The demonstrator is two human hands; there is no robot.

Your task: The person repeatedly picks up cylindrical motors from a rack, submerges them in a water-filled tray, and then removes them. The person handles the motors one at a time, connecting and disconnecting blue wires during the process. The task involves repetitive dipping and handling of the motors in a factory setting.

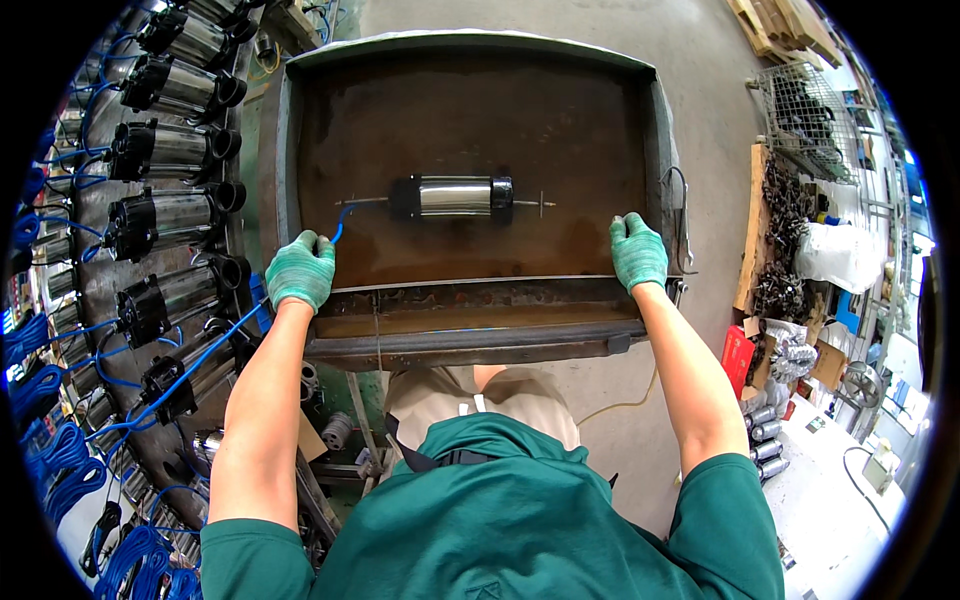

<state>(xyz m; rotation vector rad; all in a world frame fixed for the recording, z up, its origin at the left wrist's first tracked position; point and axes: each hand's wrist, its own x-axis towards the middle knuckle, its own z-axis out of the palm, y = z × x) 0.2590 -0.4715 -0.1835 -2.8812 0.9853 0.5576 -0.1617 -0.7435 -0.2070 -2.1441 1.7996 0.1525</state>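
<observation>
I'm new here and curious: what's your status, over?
Left hand and right hand at opposite sides of tank. Metal cylinder inside, untouched. Blue cable runs toward left hand.

Both arms reach forward from the body, about evenly spread, with the torso point(490, 520) in the middle between them. The left forearm point(262, 410) and the right forearm point(690, 375) are bare below short green sleeves point(735, 520), and each leans inward toward its hand. The wrists point(649, 291) look almost straight. The left hand point(302, 270) and the right hand point(638, 254) wear green gloves, stand well apart at nearly the same level, and show their backs upward. On each, the thumb side faces inward, fingertips pointing forward. The outer fingers are partly hidden, so how tightly they bend, I cannot say surely.
</observation>
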